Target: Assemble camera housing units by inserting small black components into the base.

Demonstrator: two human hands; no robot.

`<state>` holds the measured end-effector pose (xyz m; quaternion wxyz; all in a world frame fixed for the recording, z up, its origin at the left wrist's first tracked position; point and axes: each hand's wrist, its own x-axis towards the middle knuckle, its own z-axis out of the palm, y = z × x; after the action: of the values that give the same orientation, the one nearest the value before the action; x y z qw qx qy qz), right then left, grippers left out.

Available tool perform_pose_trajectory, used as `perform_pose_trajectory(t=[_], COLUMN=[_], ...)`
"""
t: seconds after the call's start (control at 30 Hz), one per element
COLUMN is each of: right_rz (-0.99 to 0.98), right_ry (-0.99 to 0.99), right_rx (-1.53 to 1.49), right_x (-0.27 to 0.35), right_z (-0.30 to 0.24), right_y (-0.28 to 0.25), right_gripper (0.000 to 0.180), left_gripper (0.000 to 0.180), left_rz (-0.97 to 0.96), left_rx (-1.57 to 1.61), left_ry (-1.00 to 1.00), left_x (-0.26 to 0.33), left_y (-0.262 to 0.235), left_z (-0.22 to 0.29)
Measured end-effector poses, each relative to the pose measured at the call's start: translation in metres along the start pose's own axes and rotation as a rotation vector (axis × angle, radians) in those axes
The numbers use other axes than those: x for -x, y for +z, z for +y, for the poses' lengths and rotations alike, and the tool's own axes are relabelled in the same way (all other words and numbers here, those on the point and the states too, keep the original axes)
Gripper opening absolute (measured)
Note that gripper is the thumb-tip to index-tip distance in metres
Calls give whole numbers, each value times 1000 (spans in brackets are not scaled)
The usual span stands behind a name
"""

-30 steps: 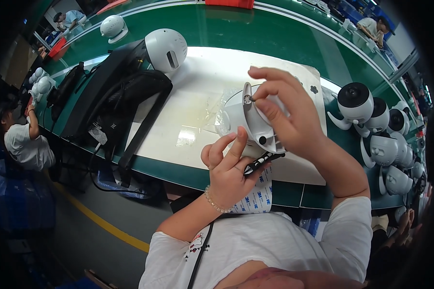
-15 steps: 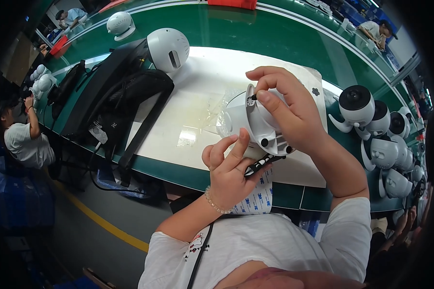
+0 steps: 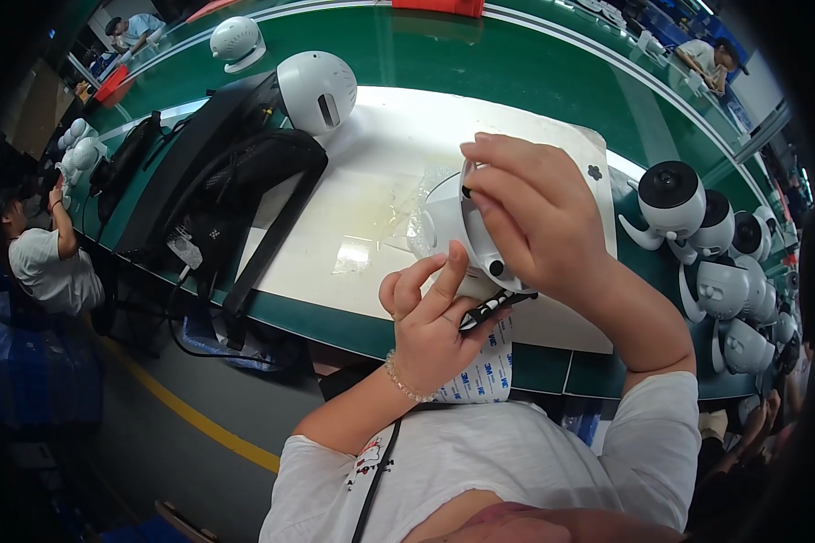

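Observation:
A white rounded device shell [image 3: 441, 224] lies tipped on the work board, its ring-shaped base facing me. My right hand [image 3: 548, 213] reaches over it, thumb and fingertips closed on a small black round pad [image 3: 466, 192] at the base's upper rim. Another black round pad [image 3: 495, 269] sits lower on the base. Below the shell, my left hand [image 3: 426, 330] grips a black strip with pale round spots [image 3: 482, 311], its index finger pointing up beside the shell. Backing paper with blue print [image 3: 487, 373] hangs under the strip. My right hand hides much of the base.
Clear plastic film [image 3: 398, 222] lies on the white board [image 3: 317, 204]. At left are a black padded case [image 3: 199, 172] and a white dome device [image 3: 317, 93]. Several white camera-like devices [image 3: 670, 199] crowd the right side. A person [image 3: 50, 253] works at far left.
My right hand has shifted slightly left and down, its fingers closing over the base rim and covering more of the base. The left hand stays put.

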<state>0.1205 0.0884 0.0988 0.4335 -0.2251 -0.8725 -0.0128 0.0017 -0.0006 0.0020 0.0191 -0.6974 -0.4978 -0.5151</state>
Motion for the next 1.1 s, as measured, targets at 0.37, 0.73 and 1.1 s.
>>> perform_pose_trajectory(t=[0.37, 0.73, 1.1], right_rz=[164, 365, -203], right_ry=[654, 873, 830], right_rx=[-44, -479, 499], right_x=[31, 7, 62], right_z=[50, 164, 256], right_y=[-30, -30, 8], right_gripper=[38, 28, 36], left_gripper=[20, 21, 26], left_rz=[20, -89, -143], left_rx=[12, 281, 238], left_ry=[19, -263, -217], left_x=[-3, 3, -7], left_y=[0, -38, -31], left_z=[-1, -26, -20])
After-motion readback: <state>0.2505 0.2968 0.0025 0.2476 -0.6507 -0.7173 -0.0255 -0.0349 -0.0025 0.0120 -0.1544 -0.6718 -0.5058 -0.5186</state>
